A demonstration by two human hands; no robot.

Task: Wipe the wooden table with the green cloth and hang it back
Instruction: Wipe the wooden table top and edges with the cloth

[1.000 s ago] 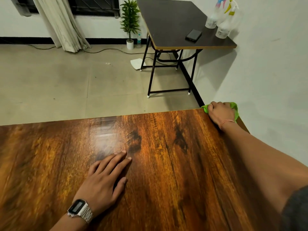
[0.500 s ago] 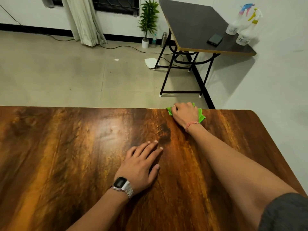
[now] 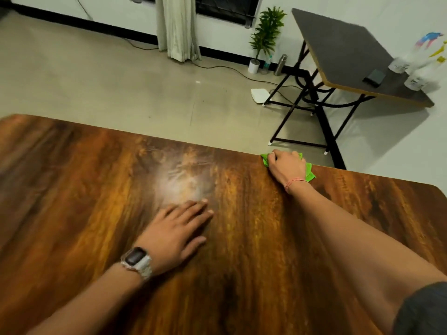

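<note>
Here right hand [image 3: 286, 168] presses green cloth [image 3: 310, 172] on wooden table [image 3: 242, 274].

One head-worn camera looks forward and down, close over the wooden table [image 3: 242, 262], tilted.

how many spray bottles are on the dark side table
2, though both are blurred: one white plastic spray bottle with a blue-pink trigger by the wall, and a second white spray bottle with a yellow trigger beside it, nearer the dark folding side table's front edge.
</note>
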